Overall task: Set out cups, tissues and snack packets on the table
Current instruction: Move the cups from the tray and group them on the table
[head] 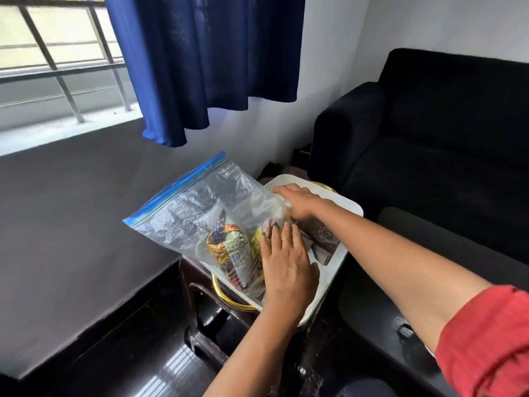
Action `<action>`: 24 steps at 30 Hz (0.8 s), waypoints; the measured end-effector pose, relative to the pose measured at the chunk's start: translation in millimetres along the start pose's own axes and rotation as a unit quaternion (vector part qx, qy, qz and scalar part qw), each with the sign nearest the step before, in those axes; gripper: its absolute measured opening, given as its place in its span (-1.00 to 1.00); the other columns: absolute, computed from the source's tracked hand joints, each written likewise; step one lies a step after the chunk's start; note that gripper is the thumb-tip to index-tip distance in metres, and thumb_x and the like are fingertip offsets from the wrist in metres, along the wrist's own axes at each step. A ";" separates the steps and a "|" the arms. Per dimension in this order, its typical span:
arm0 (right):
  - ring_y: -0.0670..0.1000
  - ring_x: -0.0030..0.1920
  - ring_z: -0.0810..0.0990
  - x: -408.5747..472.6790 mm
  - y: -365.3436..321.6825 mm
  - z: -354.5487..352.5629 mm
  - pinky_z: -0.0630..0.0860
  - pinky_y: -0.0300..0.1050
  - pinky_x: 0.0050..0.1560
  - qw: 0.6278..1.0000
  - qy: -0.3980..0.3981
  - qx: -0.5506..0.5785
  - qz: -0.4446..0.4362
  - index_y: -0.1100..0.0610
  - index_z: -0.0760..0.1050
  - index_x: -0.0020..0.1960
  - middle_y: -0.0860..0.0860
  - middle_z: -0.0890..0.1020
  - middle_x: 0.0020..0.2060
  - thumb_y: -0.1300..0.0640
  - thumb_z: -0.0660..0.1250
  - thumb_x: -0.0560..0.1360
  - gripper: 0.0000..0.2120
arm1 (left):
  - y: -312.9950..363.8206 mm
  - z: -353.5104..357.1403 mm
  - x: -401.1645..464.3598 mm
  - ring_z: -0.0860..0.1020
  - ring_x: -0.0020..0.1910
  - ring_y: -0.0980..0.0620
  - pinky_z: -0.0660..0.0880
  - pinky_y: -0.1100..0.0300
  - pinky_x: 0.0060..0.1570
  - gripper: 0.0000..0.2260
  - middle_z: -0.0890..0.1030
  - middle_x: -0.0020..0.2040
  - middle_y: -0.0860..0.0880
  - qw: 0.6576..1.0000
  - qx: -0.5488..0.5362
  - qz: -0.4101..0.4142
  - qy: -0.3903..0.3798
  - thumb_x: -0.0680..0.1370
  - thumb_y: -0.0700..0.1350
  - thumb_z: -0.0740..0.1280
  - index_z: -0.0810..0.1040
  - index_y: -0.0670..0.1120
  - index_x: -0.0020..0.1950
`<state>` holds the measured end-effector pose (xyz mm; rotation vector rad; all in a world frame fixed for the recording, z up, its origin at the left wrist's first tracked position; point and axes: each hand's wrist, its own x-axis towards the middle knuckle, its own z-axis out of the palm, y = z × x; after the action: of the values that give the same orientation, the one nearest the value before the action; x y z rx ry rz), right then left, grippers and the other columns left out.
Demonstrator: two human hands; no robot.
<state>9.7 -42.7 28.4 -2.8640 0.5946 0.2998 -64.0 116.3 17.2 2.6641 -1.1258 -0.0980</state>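
Observation:
A clear zip bag [200, 207] with a blue seal strip lies tilted on a white tray [348, 207], its sealed end raised toward the left. Several shiny snack packets [233, 250] show through the plastic at its lower end. My left hand [286, 265], with a ring on one finger, presses flat on the bag's near end over the packets. Farther back, my right hand [299, 202] grips the bag's far corner. No cups or tissues are in view.
The tray has gold handles [226, 296] and rests on a small dark wooden table [200, 285]. A black sofa [429, 133] stands close on the right. A blue curtain [206, 67] and a barred window [43, 58] are behind. The floor is glossy black.

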 end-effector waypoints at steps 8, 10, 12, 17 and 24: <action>0.26 0.17 0.47 -22.5 20.4 11.0 0.46 0.09 0.20 0.992 0.014 0.119 0.039 -0.02 0.20 0.38 0.16 0.26 0.27 0.14 0.44 0.39 -0.34 | 1.1 5.6 -1.5 -0.07 0.55 -0.14 -0.20 -0.06 0.50 -0.32 0.01 0.57 -0.13 1.000 -0.010 0.004 -0.027 0.60 0.14 0.11 -0.10 -0.17 0.55; 0.23 0.13 0.47 -36.0 26.5 15.2 0.47 0.04 0.14 0.985 0.032 0.164 0.044 -0.01 0.24 0.33 0.15 0.29 0.22 0.17 0.48 0.33 -0.34 | 1.3 5.7 -1.5 -0.05 0.55 -0.13 -0.20 -0.05 0.49 -0.33 0.05 0.57 -0.13 0.999 -0.018 0.003 -0.028 0.60 0.14 0.11 -0.07 -0.17 0.55; 0.17 0.08 0.47 -50.7 31.0 20.3 0.45 -0.05 0.03 0.975 0.064 0.210 0.045 0.02 0.27 0.27 0.13 0.31 0.19 0.23 0.49 0.28 -0.34 | 2.7 6.6 -1.8 -0.03 0.55 -0.12 -0.20 -0.05 0.49 -0.34 0.07 0.56 -0.12 0.999 -0.028 0.006 -0.032 0.59 0.14 0.12 -0.05 -0.17 0.55; 0.03 0.07 0.41 -85.1 36.9 30.1 0.37 -0.17 -0.01 0.939 0.129 0.310 0.068 0.03 0.28 0.22 0.09 0.37 0.18 0.22 0.53 0.23 -0.34 | 8.6 8.5 -4.1 0.05 0.53 -0.11 -0.13 -0.05 0.50 -0.37 0.15 0.54 -0.10 0.997 -0.053 0.019 -0.051 0.58 0.13 0.16 0.02 -0.12 0.53; -0.15 -0.04 0.46 -123.2 17.1 29.0 0.46 -0.43 -0.27 0.789 0.279 0.539 0.099 -0.01 0.26 0.10 0.04 0.39 0.10 0.23 0.57 0.23 -0.38 | 19.6 -0.5 -8.4 0.39 0.33 -0.14 0.27 -0.02 0.35 -0.49 0.35 0.41 -0.14 0.980 -0.194 0.039 0.026 0.58 -0.07 0.16 0.10 -0.12 0.49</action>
<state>-112.5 -5.7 27.2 -1.7115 0.8035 -0.6883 -83.5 109.2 22.3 2.2653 -1.0667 -0.2082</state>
